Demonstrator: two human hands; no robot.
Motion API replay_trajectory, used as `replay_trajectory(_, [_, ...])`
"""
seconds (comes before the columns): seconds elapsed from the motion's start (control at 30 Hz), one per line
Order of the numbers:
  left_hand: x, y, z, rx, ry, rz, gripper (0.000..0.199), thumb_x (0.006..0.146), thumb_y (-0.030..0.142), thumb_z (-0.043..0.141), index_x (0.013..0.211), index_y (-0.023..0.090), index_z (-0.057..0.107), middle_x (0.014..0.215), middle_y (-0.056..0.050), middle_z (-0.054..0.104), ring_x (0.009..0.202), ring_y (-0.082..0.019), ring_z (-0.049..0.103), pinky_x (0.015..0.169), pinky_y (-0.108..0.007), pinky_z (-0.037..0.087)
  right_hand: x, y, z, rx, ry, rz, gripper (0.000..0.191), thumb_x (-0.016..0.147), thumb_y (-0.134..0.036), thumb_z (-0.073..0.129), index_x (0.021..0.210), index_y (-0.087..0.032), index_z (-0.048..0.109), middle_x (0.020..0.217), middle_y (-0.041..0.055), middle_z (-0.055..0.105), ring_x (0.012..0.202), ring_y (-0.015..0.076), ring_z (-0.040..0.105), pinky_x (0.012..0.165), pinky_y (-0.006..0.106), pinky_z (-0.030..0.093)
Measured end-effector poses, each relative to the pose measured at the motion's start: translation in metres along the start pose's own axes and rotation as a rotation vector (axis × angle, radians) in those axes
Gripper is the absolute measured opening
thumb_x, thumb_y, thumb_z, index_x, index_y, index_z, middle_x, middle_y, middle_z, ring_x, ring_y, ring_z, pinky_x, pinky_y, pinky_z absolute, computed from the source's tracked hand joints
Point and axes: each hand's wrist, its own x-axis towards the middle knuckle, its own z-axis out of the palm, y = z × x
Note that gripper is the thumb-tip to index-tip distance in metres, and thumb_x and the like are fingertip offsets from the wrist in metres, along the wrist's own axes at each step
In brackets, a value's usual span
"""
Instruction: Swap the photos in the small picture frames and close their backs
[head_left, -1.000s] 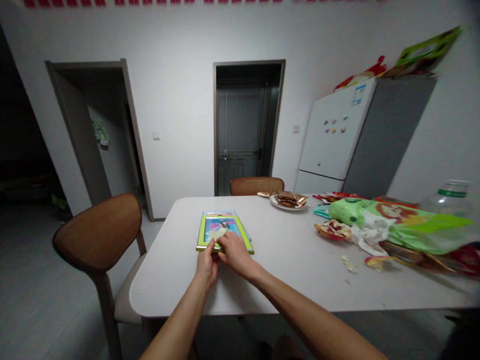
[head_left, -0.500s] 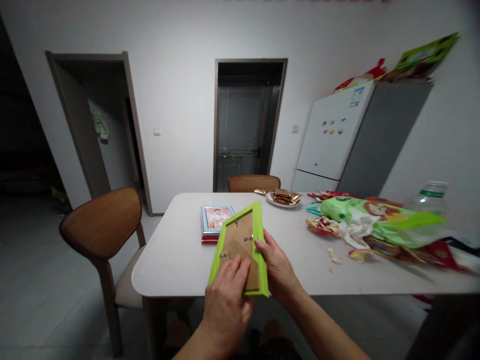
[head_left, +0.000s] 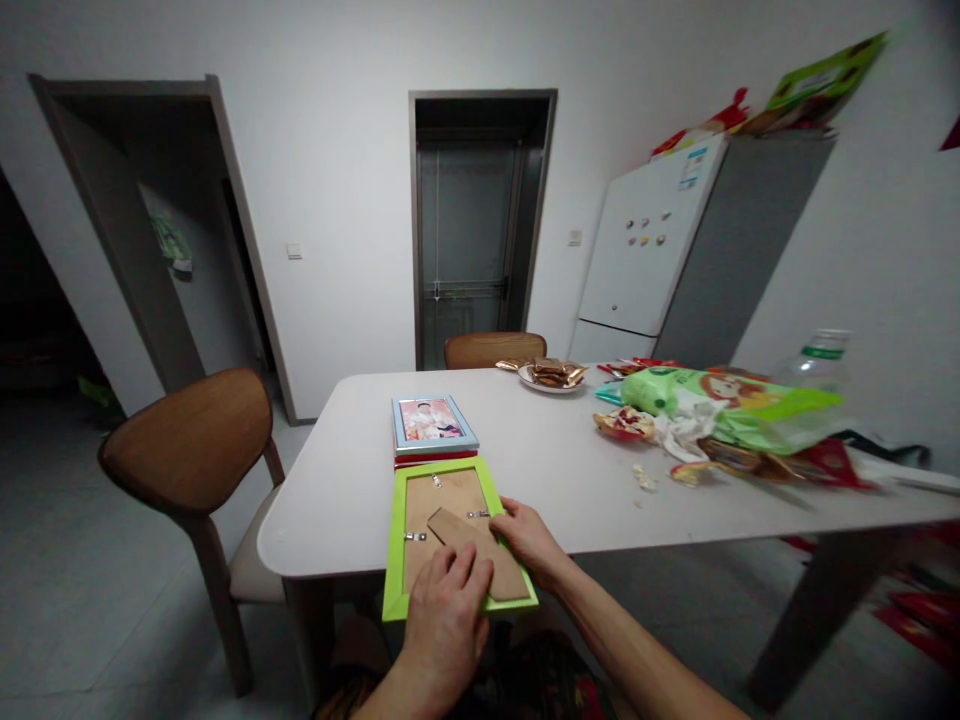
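Note:
A lime-green picture frame [head_left: 491,485] lies back side up in both my hands, over the table's front edge. Its brown backing board shows small metal clips and a brown stand flap [head_left: 457,528] set at a slant. My left hand [head_left: 448,605] grips the near edge, fingers resting on the backing and flap; part of the thumb is hidden. At the right edge, my right hand [head_left: 529,540] holds the frame, thumb on top and the other fingers partly out of sight. Just beyond lies a light-blue picture frame [head_left: 471,438] with a photo, stacked on something red.
The white table [head_left: 330,470] carries a plate of wrapped snacks [head_left: 553,375]. Farther right are a green plastic package [head_left: 735,400], crumpled tissue [head_left: 686,432], fruit peel [head_left: 626,424] and a clear bottle [head_left: 817,358]. Wooden chairs stand left [head_left: 195,440] and at the far side [head_left: 495,350].
The green frame has turned from a steep tilt to lie flatter, its back now facing up more squarely. Both hands keep hold of it. The camera view has shifted slightly.

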Motion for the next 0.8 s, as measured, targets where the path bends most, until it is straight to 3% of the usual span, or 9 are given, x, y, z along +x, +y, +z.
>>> replay_trajectory(0.13, [0.002, -0.004, 0.005, -0.012, -0.002, 0.017, 0.054, 0.066, 0.011, 0.047, 0.118, 0.024, 0.044, 0.126, -0.004, 0.044, 0.112, -0.026, 0.038, 0.093, -0.042, 0.033, 0.013, 0.009, -0.007, -0.548, 0.185, -0.105, 0.041, 0.058, -0.016, 0.045, 0.097, -0.011, 0.057, 0.09, 0.0089, 0.063, 0.079, 0.0172, 0.057, 0.071, 0.025, 0.041])
replay_trajectory(0.3, [0.0, -0.017, 0.002, -0.097, 0.002, 0.05, 0.047, 0.065, 0.016, 0.056, 0.111, 0.023, 0.05, 0.122, -0.007, 0.049, 0.112, -0.026, 0.041, 0.095, -0.042, 0.031, 0.015, 0.011, -0.007, -0.97, 0.256, -0.118, 0.036, 0.064, -0.022, 0.048, 0.098, -0.013, 0.058, 0.09, 0.0099, 0.06, 0.084, 0.0187, 0.054, 0.074, 0.025, 0.038])
replay_trajectory(0.37, [-0.002, -0.027, -0.002, -0.136, 0.048, 0.017, 0.046, 0.064, 0.023, 0.06, 0.11, 0.022, 0.051, 0.12, -0.008, 0.05, 0.112, -0.027, 0.041, 0.097, -0.044, 0.028, 0.013, 0.011, -0.006, -1.04, 0.258, -0.125, 0.035, 0.067, -0.024, 0.047, 0.099, -0.014, 0.058, 0.089, 0.0099, 0.059, 0.084, 0.0188, 0.054, 0.074, 0.025, 0.038])
replay_trajectory(0.47, [0.002, -0.048, -0.008, -0.21, 0.141, -0.143, 0.048, 0.068, 0.033, 0.057, 0.112, 0.018, 0.049, 0.124, -0.011, 0.045, 0.117, -0.027, 0.036, 0.099, -0.044, 0.023, 0.012, 0.012, -0.005, -1.065, 0.259, -0.137, 0.04, 0.068, -0.025, 0.046, 0.106, -0.014, 0.054, 0.092, 0.0097, 0.057, 0.087, 0.0184, 0.053, 0.075, 0.024, 0.037])
replay_trajectory(0.6, [0.015, -0.074, -0.009, -0.388, 0.205, -0.355, 0.049, 0.068, 0.027, 0.053, 0.114, 0.013, 0.047, 0.128, -0.013, 0.041, 0.12, -0.023, 0.033, 0.101, -0.034, 0.023, 0.014, 0.011, -0.005, -1.059, 0.217, -0.213, 0.042, 0.068, -0.02, 0.046, 0.11, -0.016, 0.053, 0.104, 0.0088, 0.052, 0.093, 0.016, 0.05, 0.079, 0.022, 0.035])
replay_trajectory(0.8, [0.023, -0.086, -0.004, -0.424, 0.207, -0.384, 0.05, 0.065, 0.019, 0.052, 0.114, 0.014, 0.047, 0.129, -0.01, 0.04, 0.119, -0.021, 0.035, 0.1, -0.031, 0.023, 0.02, 0.01, -0.004, -1.099, 0.182, -0.237, 0.032, 0.072, -0.019, 0.044, 0.1, -0.017, 0.06, 0.099, 0.0071, 0.055, 0.09, 0.015, 0.052, 0.078, 0.021, 0.035])
